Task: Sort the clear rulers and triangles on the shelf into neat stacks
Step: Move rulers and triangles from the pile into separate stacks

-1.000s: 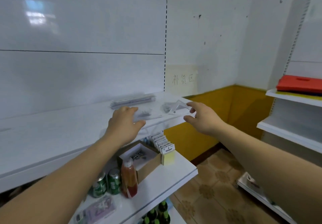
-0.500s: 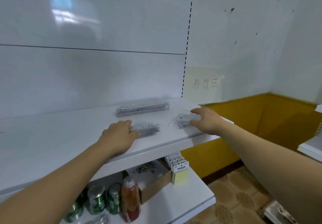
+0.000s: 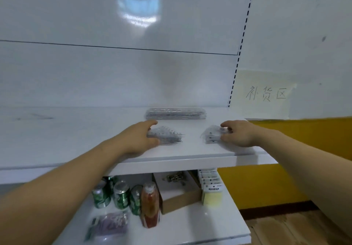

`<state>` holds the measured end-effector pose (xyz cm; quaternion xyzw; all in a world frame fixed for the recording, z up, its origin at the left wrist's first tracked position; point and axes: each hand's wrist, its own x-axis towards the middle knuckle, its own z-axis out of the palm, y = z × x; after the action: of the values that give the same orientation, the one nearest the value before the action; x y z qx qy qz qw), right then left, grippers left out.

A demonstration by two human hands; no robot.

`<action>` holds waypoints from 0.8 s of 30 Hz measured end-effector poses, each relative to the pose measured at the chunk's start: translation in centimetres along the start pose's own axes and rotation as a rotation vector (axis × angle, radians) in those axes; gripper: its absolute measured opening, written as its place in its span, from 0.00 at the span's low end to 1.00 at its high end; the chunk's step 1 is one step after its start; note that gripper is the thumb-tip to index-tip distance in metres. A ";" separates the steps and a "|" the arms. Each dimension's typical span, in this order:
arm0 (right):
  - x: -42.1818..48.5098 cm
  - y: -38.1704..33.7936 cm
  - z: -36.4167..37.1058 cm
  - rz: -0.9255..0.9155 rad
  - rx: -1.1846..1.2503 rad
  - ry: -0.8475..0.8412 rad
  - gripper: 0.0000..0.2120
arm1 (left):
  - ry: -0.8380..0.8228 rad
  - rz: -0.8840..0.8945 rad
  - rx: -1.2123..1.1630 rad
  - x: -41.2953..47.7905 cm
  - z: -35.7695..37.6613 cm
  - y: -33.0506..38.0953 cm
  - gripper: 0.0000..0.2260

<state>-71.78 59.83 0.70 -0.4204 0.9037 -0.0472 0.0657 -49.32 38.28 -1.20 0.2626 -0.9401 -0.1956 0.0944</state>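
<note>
Just before the ruler stack (image 3: 176, 113), palms down, my left hand (image 3: 142, 138) clasps the fanned pile (image 3: 167, 136) between thumb and fingers, my right hand (image 3: 237, 134) the small pile (image 3: 210, 136).

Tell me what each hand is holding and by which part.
The left hand grips the fanned clear pile at its left end. The right hand grips the smaller clear pile at its right end. Both lie on the shelf.

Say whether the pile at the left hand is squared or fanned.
Fanned: the clear pile the left hand grips shows splayed, offset ends.
</note>
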 end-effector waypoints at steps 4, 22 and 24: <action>1.0 -1.4 -1.1 -0.102 -0.045 -0.007 0.33 | -0.026 -0.070 0.009 -1.0 -0.8 0.1 0.35; 3.9 -37.3 3.3 -0.712 -0.074 -0.082 0.34 | 0.123 -0.500 0.183 -16.9 -11.9 -21.7 0.29; 4.1 -41.4 4.4 -0.742 -0.108 -0.086 0.34 | 0.123 -0.548 0.188 -18.5 -13.2 -24.7 0.29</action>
<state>-42.55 29.97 1.87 -0.7238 0.6875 -0.0024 0.0594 -18.68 24.49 -0.91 0.5257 -0.8406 -0.1098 0.0703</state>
